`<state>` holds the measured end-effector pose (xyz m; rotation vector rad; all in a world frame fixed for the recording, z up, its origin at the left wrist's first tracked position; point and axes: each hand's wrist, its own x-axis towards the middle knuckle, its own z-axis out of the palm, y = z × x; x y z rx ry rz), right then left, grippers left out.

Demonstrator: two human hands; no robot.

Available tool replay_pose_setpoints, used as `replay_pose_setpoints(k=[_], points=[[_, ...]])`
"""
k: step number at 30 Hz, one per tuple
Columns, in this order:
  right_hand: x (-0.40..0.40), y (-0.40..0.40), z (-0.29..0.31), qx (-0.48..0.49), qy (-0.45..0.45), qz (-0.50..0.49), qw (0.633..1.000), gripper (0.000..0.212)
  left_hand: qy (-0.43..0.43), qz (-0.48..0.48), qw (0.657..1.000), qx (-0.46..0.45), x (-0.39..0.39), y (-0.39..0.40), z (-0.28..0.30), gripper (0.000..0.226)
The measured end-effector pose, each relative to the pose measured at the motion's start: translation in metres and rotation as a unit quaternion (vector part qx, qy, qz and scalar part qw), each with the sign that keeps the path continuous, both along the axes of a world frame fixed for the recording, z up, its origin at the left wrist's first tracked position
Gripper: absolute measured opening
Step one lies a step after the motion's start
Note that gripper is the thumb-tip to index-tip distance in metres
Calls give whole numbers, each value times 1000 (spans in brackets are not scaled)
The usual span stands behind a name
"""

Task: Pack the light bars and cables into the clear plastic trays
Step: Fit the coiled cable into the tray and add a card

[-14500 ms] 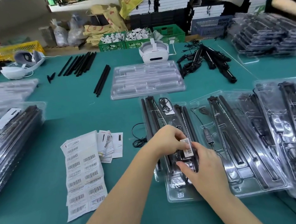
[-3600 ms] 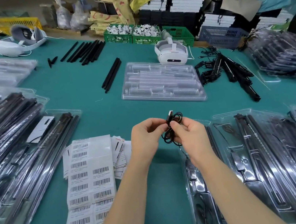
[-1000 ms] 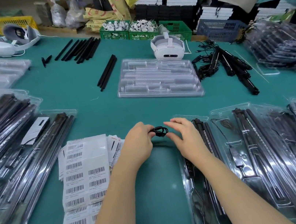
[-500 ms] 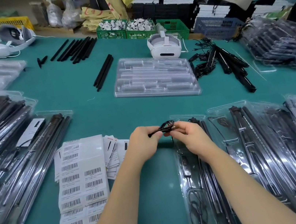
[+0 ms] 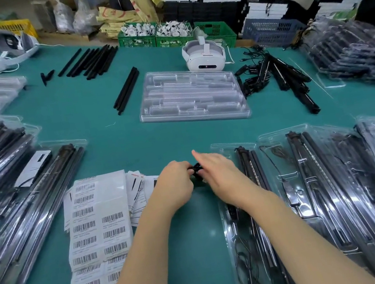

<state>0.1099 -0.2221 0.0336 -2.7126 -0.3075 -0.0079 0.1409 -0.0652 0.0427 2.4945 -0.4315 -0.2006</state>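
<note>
Head view: left hand curls round a small black cable bundle above the green table; right hand, fingers straight, touches it, beside a tray.
</note>
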Motion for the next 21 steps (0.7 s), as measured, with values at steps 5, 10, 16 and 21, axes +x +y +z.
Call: replay_pose_setpoints(k=[5,10,16,21], points=[[-4,20,-10,-72,20,-29,997,59,25,5,996,-84,2,6,-1,26],[-4,26,-8,-64,-7,-75,995,27,50,82,961,-261,8,6,-2,11],[0,26,-6,-41,19,-80,996,29,128,119,893,-414,7,3,-3,7],[0,26,-11,-45,20,-84,995,28,143,115,880,-438,7,-2,-4,13]])
